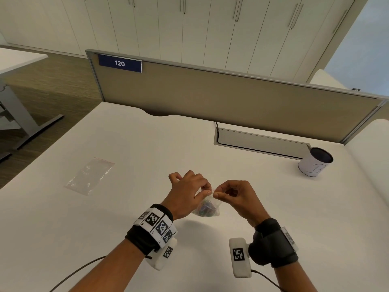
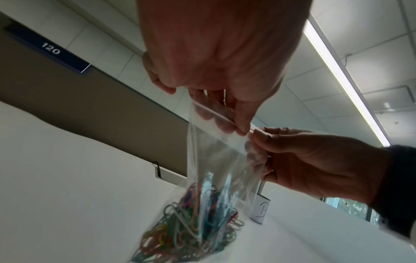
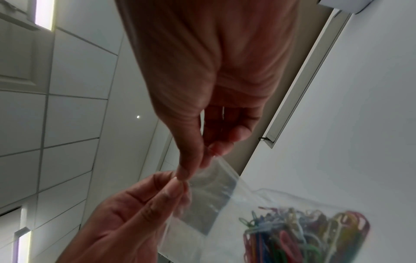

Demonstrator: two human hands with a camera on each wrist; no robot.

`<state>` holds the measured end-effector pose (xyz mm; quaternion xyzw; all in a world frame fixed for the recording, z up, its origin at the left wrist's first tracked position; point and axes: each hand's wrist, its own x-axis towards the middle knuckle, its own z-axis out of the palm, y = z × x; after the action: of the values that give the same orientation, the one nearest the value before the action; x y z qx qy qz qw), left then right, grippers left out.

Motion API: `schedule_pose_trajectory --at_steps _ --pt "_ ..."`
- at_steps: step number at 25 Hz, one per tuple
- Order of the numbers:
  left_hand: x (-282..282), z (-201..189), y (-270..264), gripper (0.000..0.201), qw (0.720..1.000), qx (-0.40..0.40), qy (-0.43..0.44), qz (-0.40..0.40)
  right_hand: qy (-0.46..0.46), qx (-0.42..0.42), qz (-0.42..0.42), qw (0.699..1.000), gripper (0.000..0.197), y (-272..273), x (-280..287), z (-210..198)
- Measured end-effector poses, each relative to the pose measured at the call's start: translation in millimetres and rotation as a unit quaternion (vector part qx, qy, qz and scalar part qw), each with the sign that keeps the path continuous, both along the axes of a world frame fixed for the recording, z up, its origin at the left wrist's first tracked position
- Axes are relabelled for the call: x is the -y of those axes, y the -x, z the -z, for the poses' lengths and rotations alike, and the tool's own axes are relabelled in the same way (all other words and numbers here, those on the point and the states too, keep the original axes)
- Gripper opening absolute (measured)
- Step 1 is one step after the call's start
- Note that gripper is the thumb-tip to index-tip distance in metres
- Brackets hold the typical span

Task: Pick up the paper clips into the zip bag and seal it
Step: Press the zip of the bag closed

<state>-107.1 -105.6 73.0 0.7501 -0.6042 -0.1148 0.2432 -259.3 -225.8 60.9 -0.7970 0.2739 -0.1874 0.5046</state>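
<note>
While zip bag point(image 1: 207, 205) hangs, left hand point(image 1: 187, 194), right hand point(image 1: 235, 197) pinch its top.

A white desk point(image 1: 147, 144) fills the near space, backed by a tan divider panel point(image 1: 231, 98) in a grey metal frame. A dark blue plate point(image 1: 120, 63) reading 120 sits at the panel's upper left corner. A grey cable hatch point(image 1: 261, 142) is set into the desk's far right part. Behind the divider runs a wall of pale cabinet doors point(image 1: 189, 28) with slim metal handles. Wood-grain flooring point(image 1: 52, 85) lies to the left, where another white desk point(image 1: 12, 60) stands on grey legs. Overhead, a long strip light point(image 2: 344, 78) glows among white ceiling tiles.
</note>
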Motion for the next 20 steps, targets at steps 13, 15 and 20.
schedule_pose_trajectory --at_steps 13,15,20 --pt "28 7 35 0.012 0.994 -0.049 0.039 -0.088 -0.03 0.058 0.018 0.998 0.006 31 38 5" --pt "30 6 37 0.02 0.994 -0.042 0.041 -0.088 -0.006 0.047 0.009 0.999 0.007 33 43 2" --pt "41 0 38 0.018 0.997 -0.013 0.041 -0.064 0.05 0.021 -0.009 0.998 0.008 28 47 -2"
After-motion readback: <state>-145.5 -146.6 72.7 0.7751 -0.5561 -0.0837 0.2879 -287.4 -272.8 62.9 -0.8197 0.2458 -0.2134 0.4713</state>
